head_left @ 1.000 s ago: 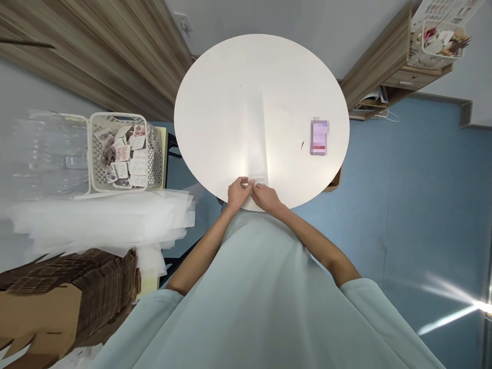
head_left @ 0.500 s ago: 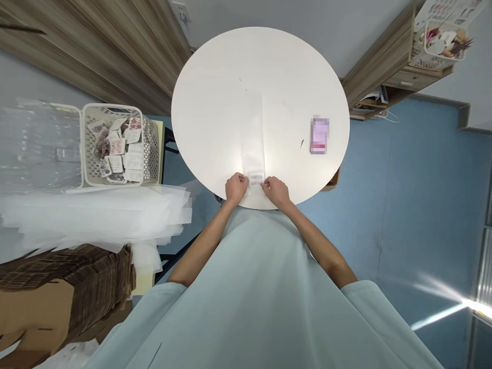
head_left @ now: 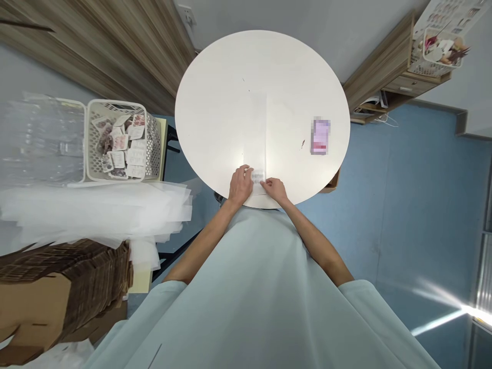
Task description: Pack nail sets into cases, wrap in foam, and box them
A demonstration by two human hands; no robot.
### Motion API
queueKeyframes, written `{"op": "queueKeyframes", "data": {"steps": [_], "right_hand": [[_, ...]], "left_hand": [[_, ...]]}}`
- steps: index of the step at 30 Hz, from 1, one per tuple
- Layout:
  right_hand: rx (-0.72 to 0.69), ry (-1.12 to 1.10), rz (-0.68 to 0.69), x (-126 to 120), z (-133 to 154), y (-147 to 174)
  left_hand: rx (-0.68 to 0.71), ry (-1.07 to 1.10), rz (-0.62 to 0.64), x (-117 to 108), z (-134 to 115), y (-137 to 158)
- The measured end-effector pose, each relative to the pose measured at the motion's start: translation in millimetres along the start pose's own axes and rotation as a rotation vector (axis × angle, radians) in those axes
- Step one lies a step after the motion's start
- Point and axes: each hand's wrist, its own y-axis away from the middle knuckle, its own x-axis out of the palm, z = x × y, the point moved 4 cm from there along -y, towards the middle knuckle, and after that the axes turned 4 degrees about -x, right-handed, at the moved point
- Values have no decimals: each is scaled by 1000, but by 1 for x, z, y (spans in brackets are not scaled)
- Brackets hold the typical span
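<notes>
Sitting at the near end of a see-through sheet (head_left: pixel 257 123) is a small printed packet (head_left: pixel 257 177), right by the front edge of the white table (head_left: pixel 215 102). Can't tell if it's on top of the sheet or tucked into it. The left hand (head_left: pixel 241 185) is on the packet's left side, fingers loosely bent and tips down by it; no idea if they're gripping anything. The right hand (head_left: pixel 275 189) has thumb and finger drawn together at the packet's right edge, but whether they've caught packet, sheet or nothing is too small to make out. The sheet runs away from the person, pretty flat. Over to the right on the table there's a pixelated purple thing (head_left: pixel 320 137). Off to the left: a white basket (head_left: pixel 154 148) of little cards (head_left: pixel 120 142), foam (head_left: pixel 103 207) and cardboard (head_left: pixel 96 287).
</notes>
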Motion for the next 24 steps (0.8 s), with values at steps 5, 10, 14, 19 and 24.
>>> {"op": "queueKeyframes", "data": {"steps": [5, 10, 14, 19, 24], "right_hand": [[9, -44, 8, 0, -7, 0], [52, -201, 65, 0, -12, 4], [59, -316, 150, -1, -14, 12], [-41, -92, 121, -12, -14, 25], [-375, 439, 6, -17, 2, 40]], "left_hand": [[263, 61, 179, 7, -5, 15], [285, 66, 255, 10, 4, 31], [292, 1, 294, 12, 8, 35], [285, -13, 308, 10, 7, 35], [244, 23, 303, 2, 1, 31]]}}
